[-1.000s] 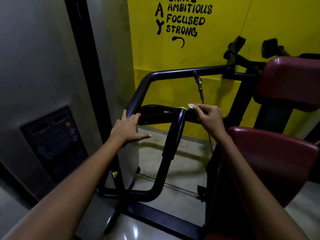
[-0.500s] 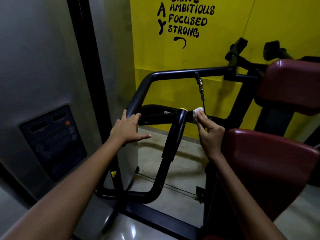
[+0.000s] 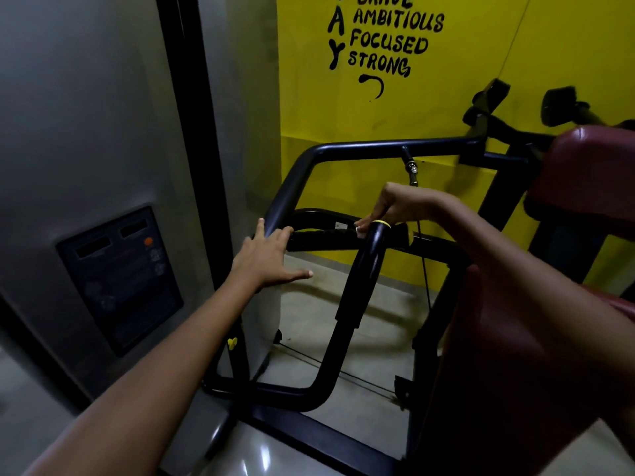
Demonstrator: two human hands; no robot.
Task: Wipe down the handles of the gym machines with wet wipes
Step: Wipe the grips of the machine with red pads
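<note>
left hand: our fingers spread, resting on black frame bar | right hand: our fingers curled over handle, pinching white wipe

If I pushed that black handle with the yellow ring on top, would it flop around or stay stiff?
Probably stiff: the black handle looks like thick tube joined to the machine frame, so it would not flop. It might swing with a hard push, since a cable runs down near it, and feel heavy. Its glossy surface could be slippery, more so after the wet wipe under the right hand.
</note>
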